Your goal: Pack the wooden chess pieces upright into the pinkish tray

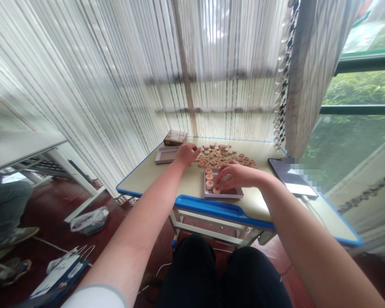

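Observation:
My right hand (238, 174) reaches into a shallow lidless box (223, 196) at the table's near edge. Its fingertips are closed on a round wooden Chinese chess piece (216, 189) with a red character, lying in the box. Beside it, more red-marked pieces (209, 177) form a column along the box's left wall. My left hand (188, 154) is at the left edge of a loose spread of Chinese chess pieces (218, 153). Its fingers are bent together, and whatever is between them is hidden.
A second shallow tray (164, 156) lies left of my left hand, with a brown box (176, 137) behind it. On the right is a phone (291, 177) with a cable. A striped string curtain (224, 102) hangs behind the table. Bags (90, 220) lie on the floor at left, near a seated person's leg.

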### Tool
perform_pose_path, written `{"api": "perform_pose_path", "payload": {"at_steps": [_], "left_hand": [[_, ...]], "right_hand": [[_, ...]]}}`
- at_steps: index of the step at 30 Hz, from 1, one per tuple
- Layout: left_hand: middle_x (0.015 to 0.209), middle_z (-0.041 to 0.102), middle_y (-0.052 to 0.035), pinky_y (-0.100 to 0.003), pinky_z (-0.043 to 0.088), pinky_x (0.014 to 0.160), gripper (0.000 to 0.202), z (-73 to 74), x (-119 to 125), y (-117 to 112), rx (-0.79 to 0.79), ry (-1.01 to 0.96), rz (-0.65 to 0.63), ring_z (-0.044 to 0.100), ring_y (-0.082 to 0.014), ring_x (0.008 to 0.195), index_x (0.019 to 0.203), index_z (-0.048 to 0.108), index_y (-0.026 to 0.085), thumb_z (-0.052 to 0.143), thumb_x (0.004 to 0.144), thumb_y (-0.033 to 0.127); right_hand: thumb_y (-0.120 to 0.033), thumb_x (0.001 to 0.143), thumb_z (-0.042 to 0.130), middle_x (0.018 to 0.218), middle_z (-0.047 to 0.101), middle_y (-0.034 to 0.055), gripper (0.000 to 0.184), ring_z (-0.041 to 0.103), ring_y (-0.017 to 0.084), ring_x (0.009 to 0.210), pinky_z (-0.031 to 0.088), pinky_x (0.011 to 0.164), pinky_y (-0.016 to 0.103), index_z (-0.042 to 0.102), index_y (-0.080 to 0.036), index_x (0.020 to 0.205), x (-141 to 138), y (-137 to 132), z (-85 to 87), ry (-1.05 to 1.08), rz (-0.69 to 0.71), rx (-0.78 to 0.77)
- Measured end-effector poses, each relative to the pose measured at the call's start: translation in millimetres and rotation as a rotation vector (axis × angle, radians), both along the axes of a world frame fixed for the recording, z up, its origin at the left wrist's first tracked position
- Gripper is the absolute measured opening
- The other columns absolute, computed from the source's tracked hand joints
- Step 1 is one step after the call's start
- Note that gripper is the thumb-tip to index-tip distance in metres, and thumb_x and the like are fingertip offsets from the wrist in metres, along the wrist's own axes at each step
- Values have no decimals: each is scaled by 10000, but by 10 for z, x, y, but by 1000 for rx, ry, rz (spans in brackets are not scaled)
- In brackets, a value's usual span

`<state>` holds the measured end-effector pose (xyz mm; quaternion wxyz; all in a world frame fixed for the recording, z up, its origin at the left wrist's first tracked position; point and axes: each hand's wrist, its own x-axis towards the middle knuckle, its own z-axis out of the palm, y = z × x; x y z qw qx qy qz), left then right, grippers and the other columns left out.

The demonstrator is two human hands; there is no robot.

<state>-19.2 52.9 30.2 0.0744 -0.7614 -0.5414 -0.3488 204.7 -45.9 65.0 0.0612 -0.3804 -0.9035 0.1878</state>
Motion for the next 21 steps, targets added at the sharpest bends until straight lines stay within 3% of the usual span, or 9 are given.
{"api": "perform_pose_path", "payload": {"at_steps": [5,21], "left_hand": [[646,676,-96,-290,392,630,427,2,2,-12,-62,63,25,583,-186,633,644,699,152,426,808,437],[595,669,-87,-270,351,573,504,4,-6,-25,-98,125,43,566,-162,580,649,714,154,371,834,473]], "right_hand": [[-342,697,627,898,666,-9,153,523,205,948,354,890,303,744,-292,782,-8,22,-47,3,41,-21],[-360,687,642,855,681,-15,221,585,138,715,428,668,228,742,-256,854,-63,1,-60,111,12,-145]]}}
